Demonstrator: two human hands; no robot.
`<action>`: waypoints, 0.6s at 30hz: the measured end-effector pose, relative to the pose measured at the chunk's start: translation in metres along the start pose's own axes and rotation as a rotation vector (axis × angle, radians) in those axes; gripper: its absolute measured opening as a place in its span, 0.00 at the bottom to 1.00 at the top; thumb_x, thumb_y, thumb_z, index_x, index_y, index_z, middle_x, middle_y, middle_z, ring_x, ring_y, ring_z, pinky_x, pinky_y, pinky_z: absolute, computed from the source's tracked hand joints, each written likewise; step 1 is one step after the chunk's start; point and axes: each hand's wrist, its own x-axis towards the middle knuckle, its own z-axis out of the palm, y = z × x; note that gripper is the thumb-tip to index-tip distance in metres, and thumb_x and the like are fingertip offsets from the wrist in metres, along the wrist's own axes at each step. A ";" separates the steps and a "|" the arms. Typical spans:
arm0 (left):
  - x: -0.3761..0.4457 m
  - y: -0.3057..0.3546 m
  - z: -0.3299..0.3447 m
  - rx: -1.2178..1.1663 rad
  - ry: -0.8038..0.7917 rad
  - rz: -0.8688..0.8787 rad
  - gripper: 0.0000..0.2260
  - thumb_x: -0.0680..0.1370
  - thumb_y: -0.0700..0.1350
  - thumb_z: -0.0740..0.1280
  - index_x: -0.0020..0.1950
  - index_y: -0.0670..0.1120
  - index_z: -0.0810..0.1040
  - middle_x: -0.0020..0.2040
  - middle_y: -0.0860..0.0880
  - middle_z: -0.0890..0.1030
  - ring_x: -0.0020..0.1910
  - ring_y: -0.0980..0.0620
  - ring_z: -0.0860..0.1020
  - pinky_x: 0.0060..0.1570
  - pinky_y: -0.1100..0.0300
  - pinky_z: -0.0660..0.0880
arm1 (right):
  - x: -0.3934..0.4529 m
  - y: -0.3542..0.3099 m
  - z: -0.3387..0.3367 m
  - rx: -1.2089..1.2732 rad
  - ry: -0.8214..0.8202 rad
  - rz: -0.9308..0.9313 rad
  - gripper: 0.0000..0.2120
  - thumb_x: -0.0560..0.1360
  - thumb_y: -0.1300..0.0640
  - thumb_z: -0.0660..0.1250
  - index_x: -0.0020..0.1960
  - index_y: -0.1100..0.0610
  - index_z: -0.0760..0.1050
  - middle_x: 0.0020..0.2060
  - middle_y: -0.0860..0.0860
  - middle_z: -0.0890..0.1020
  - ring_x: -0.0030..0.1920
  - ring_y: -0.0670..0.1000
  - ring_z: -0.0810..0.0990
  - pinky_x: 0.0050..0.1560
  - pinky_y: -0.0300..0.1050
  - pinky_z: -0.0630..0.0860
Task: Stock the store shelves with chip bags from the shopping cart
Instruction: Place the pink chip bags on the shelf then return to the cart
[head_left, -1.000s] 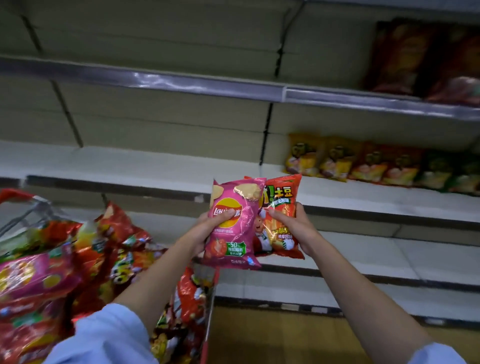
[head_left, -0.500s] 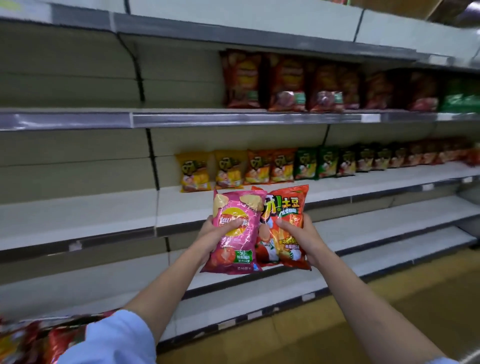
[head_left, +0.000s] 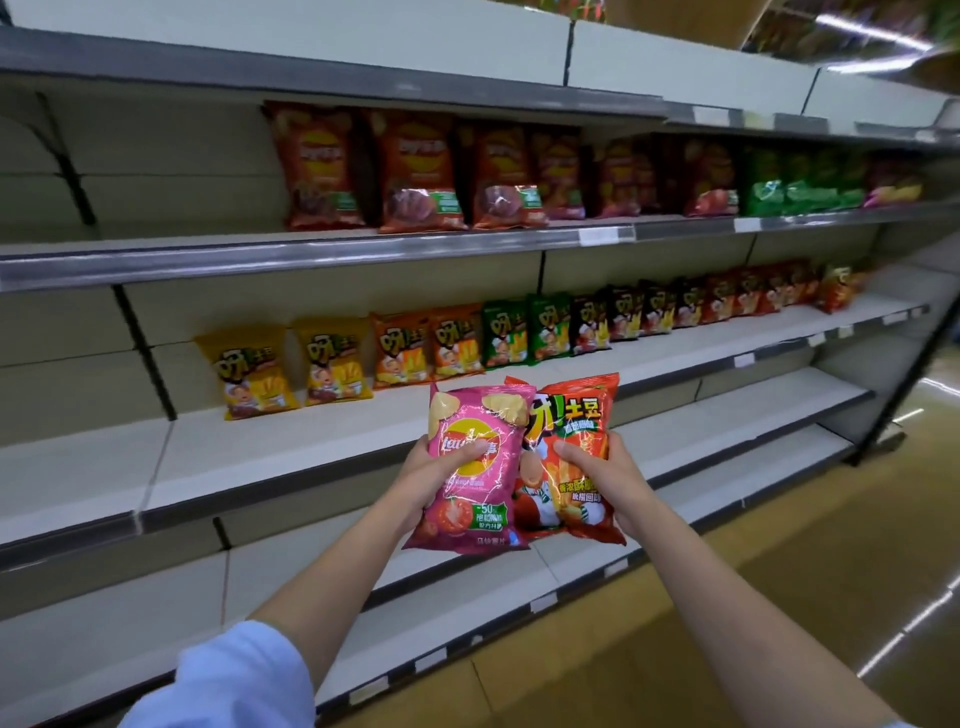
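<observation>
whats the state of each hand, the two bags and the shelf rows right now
left hand: grips the pink bag
right hand: grips the orange bag
pink bag: sealed, upright, overlapping the orange one
orange bag: sealed, upright
upper shelf: part stocked, left end bare
middle shelf: part stocked

A glossy yellow-brown floor (head_left: 779, 597) runs along the aisle.
</observation>
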 end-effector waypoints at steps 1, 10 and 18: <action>0.007 0.001 0.012 0.009 -0.014 0.001 0.36 0.59 0.57 0.78 0.64 0.52 0.70 0.53 0.46 0.83 0.48 0.45 0.84 0.51 0.45 0.80 | 0.004 0.001 -0.012 0.009 0.017 -0.001 0.31 0.71 0.52 0.74 0.67 0.54 0.63 0.53 0.54 0.80 0.50 0.55 0.82 0.46 0.50 0.81; 0.089 -0.002 0.115 0.090 -0.157 -0.057 0.40 0.58 0.58 0.78 0.67 0.51 0.68 0.55 0.45 0.82 0.49 0.44 0.83 0.50 0.46 0.80 | 0.040 0.019 -0.110 0.054 0.206 0.041 0.34 0.70 0.50 0.75 0.69 0.53 0.62 0.55 0.54 0.80 0.50 0.55 0.83 0.50 0.53 0.81; 0.201 0.019 0.242 0.028 -0.385 -0.055 0.49 0.48 0.61 0.82 0.65 0.50 0.71 0.52 0.44 0.84 0.47 0.43 0.84 0.51 0.42 0.80 | 0.112 -0.004 -0.227 0.059 0.422 0.022 0.33 0.70 0.53 0.75 0.68 0.55 0.61 0.52 0.54 0.80 0.48 0.54 0.83 0.41 0.47 0.80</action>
